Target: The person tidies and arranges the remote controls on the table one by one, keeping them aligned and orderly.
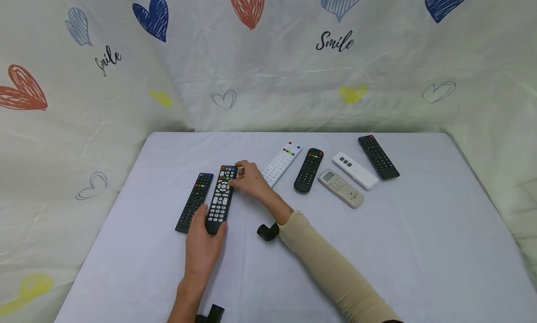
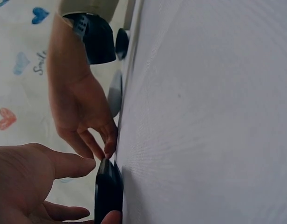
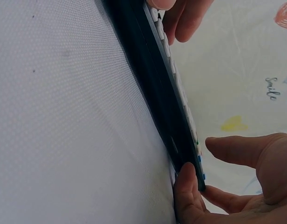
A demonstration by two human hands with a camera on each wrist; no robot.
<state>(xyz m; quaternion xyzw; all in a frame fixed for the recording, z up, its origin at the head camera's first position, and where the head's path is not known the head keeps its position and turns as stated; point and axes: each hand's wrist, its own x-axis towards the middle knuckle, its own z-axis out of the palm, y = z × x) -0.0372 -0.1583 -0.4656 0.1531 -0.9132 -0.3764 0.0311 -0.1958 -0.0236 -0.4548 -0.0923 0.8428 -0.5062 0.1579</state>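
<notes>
A black remote control with white buttons [image 1: 221,199] lies tilted slightly to the right on the table. My left hand [image 1: 202,248] holds its near end, thumb on the right side and fingers on the left. At the far right corner is my right hand [image 1: 251,181]. In the right wrist view its fingertips touch the side and end of the remote [image 3: 157,88], while the thumb stands apart from the button face. Just left of it lies a second black remote control [image 1: 194,202], partly covered by my left fingers.
Right of the hands lie a white remote with coloured buttons [image 1: 282,162], a rounded black remote [image 1: 309,170], a grey remote with a display [image 1: 340,188], a plain white remote [image 1: 354,170] and a long black remote [image 1: 379,157]. A white cloth [image 1: 419,248] covers the table.
</notes>
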